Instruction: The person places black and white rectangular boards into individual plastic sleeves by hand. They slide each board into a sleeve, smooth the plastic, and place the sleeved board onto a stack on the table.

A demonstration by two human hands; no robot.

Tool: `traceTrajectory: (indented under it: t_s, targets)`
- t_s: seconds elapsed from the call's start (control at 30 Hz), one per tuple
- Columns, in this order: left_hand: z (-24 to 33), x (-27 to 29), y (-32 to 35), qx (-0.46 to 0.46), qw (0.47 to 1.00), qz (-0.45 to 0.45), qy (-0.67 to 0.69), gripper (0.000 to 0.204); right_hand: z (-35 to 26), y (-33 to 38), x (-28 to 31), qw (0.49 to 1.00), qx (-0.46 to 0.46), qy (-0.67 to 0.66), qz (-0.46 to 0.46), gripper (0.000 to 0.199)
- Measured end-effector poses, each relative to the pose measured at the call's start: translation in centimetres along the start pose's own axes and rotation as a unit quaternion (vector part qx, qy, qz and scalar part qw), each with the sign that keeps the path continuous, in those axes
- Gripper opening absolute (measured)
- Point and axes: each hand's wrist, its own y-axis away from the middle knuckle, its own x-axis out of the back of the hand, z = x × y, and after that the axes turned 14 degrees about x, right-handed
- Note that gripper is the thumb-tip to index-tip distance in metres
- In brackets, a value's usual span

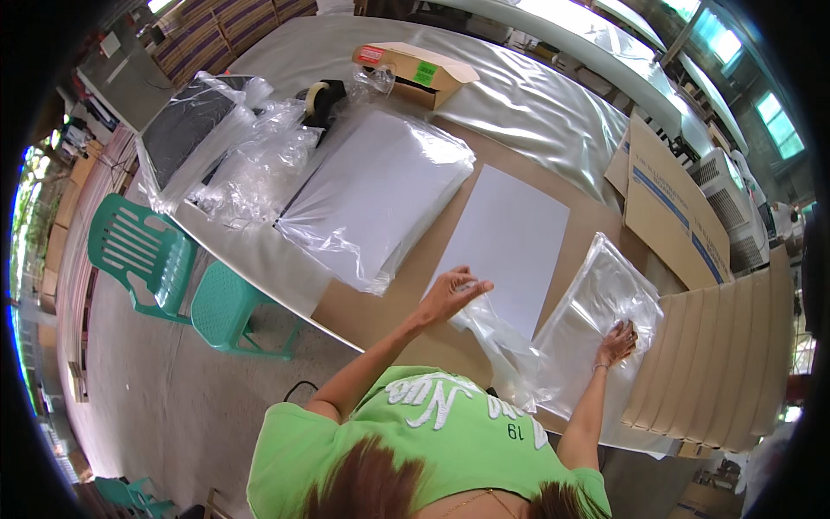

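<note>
My left hand [450, 297] is over the near left corner of a white sheet [512, 238], its fingers curled in and closed on what looks like the edge of a loose clear plastic bag [510, 355]. That bag trails crumpled from the hand toward my body. Farther right, my right hand [616, 343] lies with fingers spread on a stack of clear plastic bags [575, 333]. The white sheet rests flat on brown cardboard [359, 322] between the two hands. To its left sits a pile of white sheets wrapped in clear plastic [380, 190].
Crumpled plastic [259, 164] and a tape dispenser [324, 102] sit at the far left, with an open carton [419, 71] behind. Cardboard pieces [674, 199] and a row of folded tan cardboard [713, 355] border the right. A green chair [147, 251] and green stool [226, 307] stand left.
</note>
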Motion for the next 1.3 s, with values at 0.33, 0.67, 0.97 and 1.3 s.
traceTrajectory:
  t_s: [0.33,0.67,0.97,1.3]
  targets:
    - [8.7,8.3,-2.0,0.075,0.985,0.092,0.125,0.025,0.5,0.2,0.0,1.0,0.002,-0.019,0.001,0.037]
    - [16.0,25.4,-8.1,-0.176,0.887,0.361,-0.23,0.019,0.2,0.1,0.2,1.0,-0.008,-0.01,-0.001,0.033]
    - [11.1,47.0,-20.8,0.121,0.608,0.406,-0.672,0.022,0.4,-0.7,-0.8,0.996,0.078,0.019,0.03,0.03]
    - [0.4,53.0,-30.2,0.067,0.636,0.34,-0.69,0.036,1.8,-0.7,-2.3,0.997,0.063,0.031,0.024,0.03]
